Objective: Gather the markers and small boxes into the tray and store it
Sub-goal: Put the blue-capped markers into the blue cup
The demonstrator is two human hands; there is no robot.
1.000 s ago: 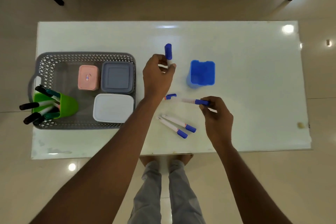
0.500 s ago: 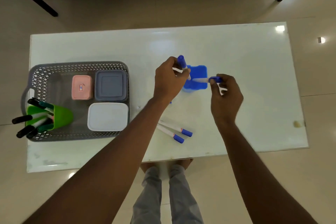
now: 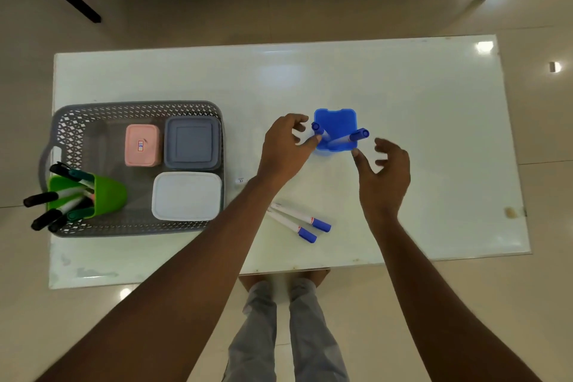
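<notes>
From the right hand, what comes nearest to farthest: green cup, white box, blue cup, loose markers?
1. Blue cup, just beyond the right hand, slightly left.
2. Loose markers, lying nearer the person, leftward.
3. White box, in the tray.
4. Green cup, at the tray's left end.

The light is dim and even, coming from overhead. Small lamp glints sit on the glossy bench (image 3: 403, 96) at its far right corner and on the floor (image 3: 186, 28). On the right hand (image 3: 384, 177), the fingers (image 3: 382, 146) are motion-blurred. Wide-angle distortion bows the bench's edges.
</notes>
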